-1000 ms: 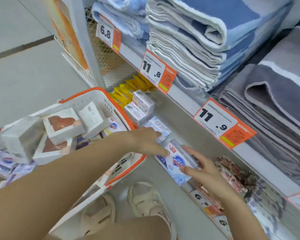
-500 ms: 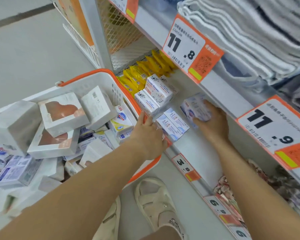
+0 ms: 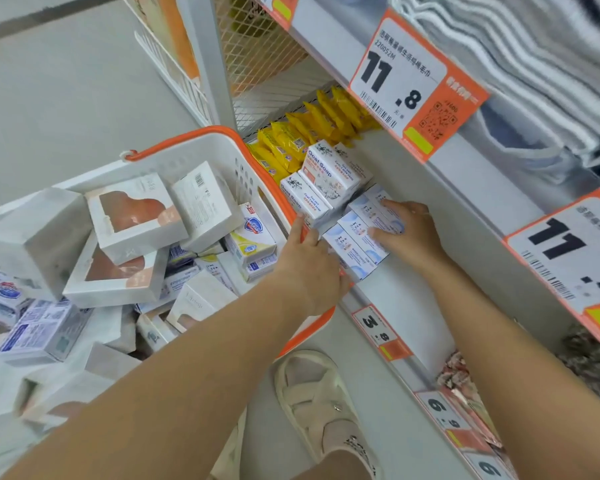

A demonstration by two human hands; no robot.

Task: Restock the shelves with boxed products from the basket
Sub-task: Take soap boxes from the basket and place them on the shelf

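A white basket with an orange rim stands at the left, piled with boxed products: white window boxes, a yellow-and-white soap box and several blue-and-white ones. On the low shelf a short row of blue-and-white soap boxes lies beside stacked Goat Soap boxes. My right hand rests on the rear boxes of the row, fingers over their tops. My left hand curls around the row's front end, thumb up against the Goat Soap stack.
Yellow soap packs fill the shelf's far left by a mesh divider. Folded towels lie on the shelf above, which overhangs my hands and carries large price tags. A 3.8 tag marks the shelf edge. My sandalled foot stands below.
My right hand carried a blue-and-white box up from the lower shelf edge and set it among the row beside the Goat Soap. My left hand moved to the row's front end.
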